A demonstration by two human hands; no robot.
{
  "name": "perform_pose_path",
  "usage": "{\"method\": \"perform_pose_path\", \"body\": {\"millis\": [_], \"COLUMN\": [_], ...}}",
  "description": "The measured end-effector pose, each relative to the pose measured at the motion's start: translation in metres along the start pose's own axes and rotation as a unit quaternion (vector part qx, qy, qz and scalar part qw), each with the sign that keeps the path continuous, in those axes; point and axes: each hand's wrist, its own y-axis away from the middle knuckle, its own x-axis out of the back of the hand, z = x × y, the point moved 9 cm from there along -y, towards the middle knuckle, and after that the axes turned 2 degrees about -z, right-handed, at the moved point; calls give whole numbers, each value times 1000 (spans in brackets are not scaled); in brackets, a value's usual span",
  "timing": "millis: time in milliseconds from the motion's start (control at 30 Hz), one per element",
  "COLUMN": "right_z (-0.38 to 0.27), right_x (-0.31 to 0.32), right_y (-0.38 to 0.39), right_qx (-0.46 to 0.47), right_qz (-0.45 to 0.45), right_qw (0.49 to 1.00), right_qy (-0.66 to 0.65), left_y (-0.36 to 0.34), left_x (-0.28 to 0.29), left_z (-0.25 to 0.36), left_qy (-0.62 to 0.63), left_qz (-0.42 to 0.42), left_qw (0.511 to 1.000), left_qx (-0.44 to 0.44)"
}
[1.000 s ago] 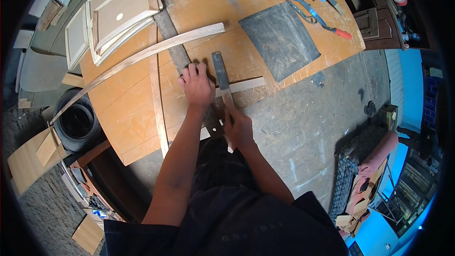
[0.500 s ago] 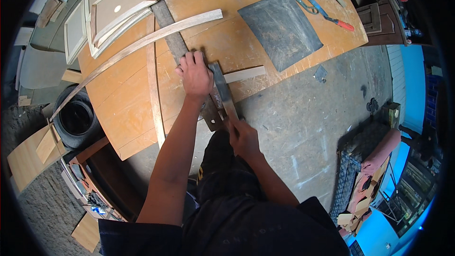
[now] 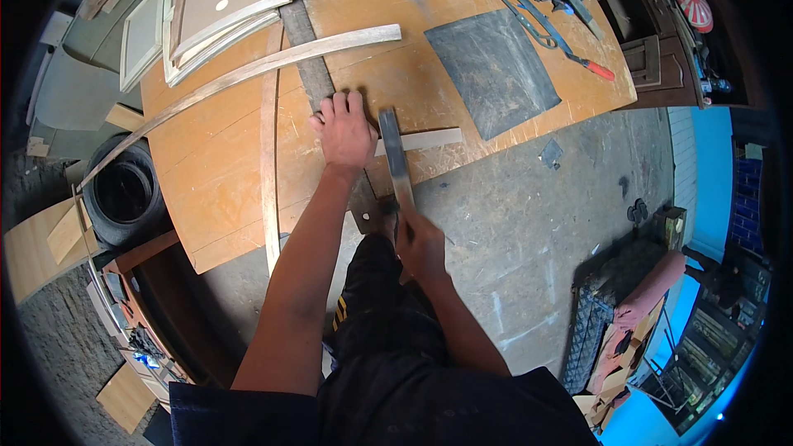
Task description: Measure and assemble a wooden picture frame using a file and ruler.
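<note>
My left hand [image 3: 346, 132] is closed palm-down over a long dark board [image 3: 312, 74], its fingers curled. From under its right side a short pale wooden strip [image 3: 425, 139] sticks out, pressed against the board. My right hand [image 3: 421, 245] grips the near end of a long flat dark-grey blade-like tool [image 3: 395, 149], browner towards the hand. Its exact kind cannot be made out. The tool points away from me and crosses over the strip, just right of my left hand. The dark board's near end, with a hole in it, juts past the table edge.
The worn wooden table [image 3: 223, 173] bears a curved wooden strip [image 3: 273, 62], a straight strip [image 3: 270, 165], a dark sheet [image 3: 496, 74] and a red-handled tool [image 3: 596, 70]. Framed panels [image 3: 235, 8] are stacked at the far left. A tyre [image 3: 124, 187] stands left of the table.
The blade-like tool has shifted a little right, away from my left hand, and stands more upright in view. My left hand keeps its place on the board. The whole view has moved slightly.
</note>
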Motion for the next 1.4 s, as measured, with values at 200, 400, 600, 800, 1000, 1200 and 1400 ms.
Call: {"method": "perform_pose_path", "body": {"millis": [200,400,600,800,1000,1200,1400], "right_z": [7,0,9,-3,7,5,23], "right_x": [-11,0,1,3,8,10,22], "right_y": [-51,-1,-56,-11,-60,-4,-56], "right_qx": [16,-1,-60,-21,-31,-3,-54], "right_qz": [57,22,42,37,101,77,99], "right_qw": [998,1000,997,999,994,997,994], "right_qy": [-13,14,-9,-13,0,-4,-2], "left_y": [-3,1,-2,0,-1,-1,1], "left_x": [4,5,3,7,5,5,5], "left_z": [8,5,5,7,7,8,5], "left_qy": [2,-8,-15,-22,-14,-16,-30], "left_qz": [64,51,53,62,51,33,51], "left_qw": [997,998,998,997,998,999,998], "left_qx": [-33,-28,-31,-39,-34,-32,-36]}}
